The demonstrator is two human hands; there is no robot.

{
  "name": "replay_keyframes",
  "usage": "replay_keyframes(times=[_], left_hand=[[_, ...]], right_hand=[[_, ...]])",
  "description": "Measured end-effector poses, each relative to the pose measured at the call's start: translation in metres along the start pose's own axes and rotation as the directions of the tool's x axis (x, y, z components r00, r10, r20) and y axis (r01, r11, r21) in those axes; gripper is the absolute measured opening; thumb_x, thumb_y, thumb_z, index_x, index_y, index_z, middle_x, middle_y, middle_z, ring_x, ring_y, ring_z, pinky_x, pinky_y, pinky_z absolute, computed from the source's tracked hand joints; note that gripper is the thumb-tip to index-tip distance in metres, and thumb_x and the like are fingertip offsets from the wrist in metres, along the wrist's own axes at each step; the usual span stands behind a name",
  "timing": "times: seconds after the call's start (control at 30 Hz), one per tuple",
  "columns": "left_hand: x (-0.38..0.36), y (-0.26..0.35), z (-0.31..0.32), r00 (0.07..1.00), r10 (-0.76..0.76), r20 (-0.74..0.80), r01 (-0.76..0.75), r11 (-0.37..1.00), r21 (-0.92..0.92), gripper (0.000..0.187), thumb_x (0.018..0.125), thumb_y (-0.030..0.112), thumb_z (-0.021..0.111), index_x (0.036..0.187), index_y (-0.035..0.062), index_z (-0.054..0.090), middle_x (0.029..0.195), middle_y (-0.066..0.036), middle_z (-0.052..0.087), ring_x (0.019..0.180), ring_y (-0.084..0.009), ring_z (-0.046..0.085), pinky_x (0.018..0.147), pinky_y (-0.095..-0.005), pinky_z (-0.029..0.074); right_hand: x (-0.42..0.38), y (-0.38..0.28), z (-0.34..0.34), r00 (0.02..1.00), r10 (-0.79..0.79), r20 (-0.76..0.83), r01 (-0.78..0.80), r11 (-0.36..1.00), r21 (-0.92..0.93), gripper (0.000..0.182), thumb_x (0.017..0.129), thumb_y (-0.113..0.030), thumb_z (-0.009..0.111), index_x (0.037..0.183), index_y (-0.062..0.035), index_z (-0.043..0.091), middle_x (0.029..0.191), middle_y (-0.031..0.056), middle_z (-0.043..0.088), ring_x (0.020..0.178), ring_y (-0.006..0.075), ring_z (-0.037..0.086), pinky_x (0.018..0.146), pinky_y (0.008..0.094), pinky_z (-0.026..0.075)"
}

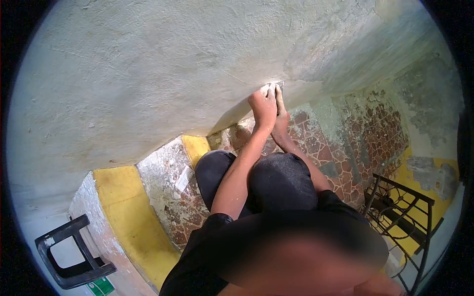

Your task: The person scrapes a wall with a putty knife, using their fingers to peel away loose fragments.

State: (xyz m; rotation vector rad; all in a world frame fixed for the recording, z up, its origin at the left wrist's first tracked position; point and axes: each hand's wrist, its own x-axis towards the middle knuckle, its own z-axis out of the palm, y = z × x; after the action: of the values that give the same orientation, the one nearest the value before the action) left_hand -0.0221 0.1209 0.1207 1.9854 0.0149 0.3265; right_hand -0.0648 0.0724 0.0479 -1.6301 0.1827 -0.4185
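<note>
Both my hands are together low on the plastered wall, with my arms stretched out over my bent knees. My left hand is closed, its knuckles bent and its fingertips against the wall. Right beside it, my right hand is also closed, with its fingers extended up to the same spot and pale dust on them. A thin dark edge shows at the fingertips, but the fingers hide most of it and its kind cannot be made out.
Yellow-edged steps descend at the left, with a white scrap of paper on one. Patterned brown tiles covered in white dust lie below the wall. A black metal railing stands at right, a black plastic frame-like object at lower left.
</note>
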Motion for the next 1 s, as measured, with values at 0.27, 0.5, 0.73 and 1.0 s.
replay_keyframes(times=[0.27, 0.5, 0.73, 1.0], left_hand=[[0.002, 0.007, 0.003, 0.998, 0.063, -0.027, -0.062, 0.998, 0.023, 0.026, 0.093, 0.014, 0.065, 0.082, -0.0092, 0.064, 0.074, -0.031, 0.058, 0.06, -0.0458, 0.051, 0.061, -0.0437, 0.046], [0.002, 0.011, 0.001, 0.998, 0.07, -0.009, -0.069, 0.996, 0.052, 0.025, 0.092, 0.012, 0.064, 0.079, -0.0095, 0.061, 0.072, -0.031, 0.055, 0.059, -0.0445, 0.043, 0.06, -0.0447, 0.045], [0.002, 0.004, 0.01, 0.999, -0.001, -0.032, 0.001, 1.0, 0.001, 0.023, 0.093, 0.013, 0.066, 0.088, -0.0088, 0.068, 0.074, -0.028, 0.065, 0.054, -0.0269, 0.055, 0.062, -0.0401, 0.049], [0.002, 0.011, 0.011, 0.999, 0.002, -0.054, -0.004, 0.999, -0.034, 0.022, 0.093, 0.012, 0.067, 0.088, -0.0093, 0.068, 0.073, -0.027, 0.065, 0.057, -0.0161, 0.053, 0.061, -0.0391, 0.048]], right_hand=[[0.001, -0.008, 0.0, 0.999, -0.032, -0.004, 0.032, 0.999, -0.008, 0.082, 0.091, -0.019, 0.071, 0.161, -0.0136, 0.029, 0.155, 0.021, 0.045, 0.142, 0.0291, 0.046, 0.112, 0.0398, 0.039], [-0.001, -0.013, 0.001, 1.0, -0.001, -0.01, 0.001, 1.0, 0.028, 0.083, 0.09, -0.018, 0.072, 0.161, -0.0145, 0.028, 0.154, 0.0202, 0.047, 0.14, 0.0299, 0.049, 0.108, 0.0381, 0.042], [0.006, -0.012, -0.016, 1.0, 0.025, 0.008, -0.024, 0.998, -0.056, 0.068, 0.094, -0.012, 0.062, 0.157, -0.0191, 0.038, 0.141, 0.0257, 0.057, 0.133, 0.0316, 0.056, 0.102, 0.0374, 0.047], [0.011, -0.013, -0.018, 0.997, -0.069, -0.019, 0.066, 0.989, -0.132, 0.067, 0.095, -0.01, 0.059, 0.157, -0.0218, 0.038, 0.141, 0.0267, 0.056, 0.131, 0.0325, 0.058, 0.099, 0.0374, 0.049]])
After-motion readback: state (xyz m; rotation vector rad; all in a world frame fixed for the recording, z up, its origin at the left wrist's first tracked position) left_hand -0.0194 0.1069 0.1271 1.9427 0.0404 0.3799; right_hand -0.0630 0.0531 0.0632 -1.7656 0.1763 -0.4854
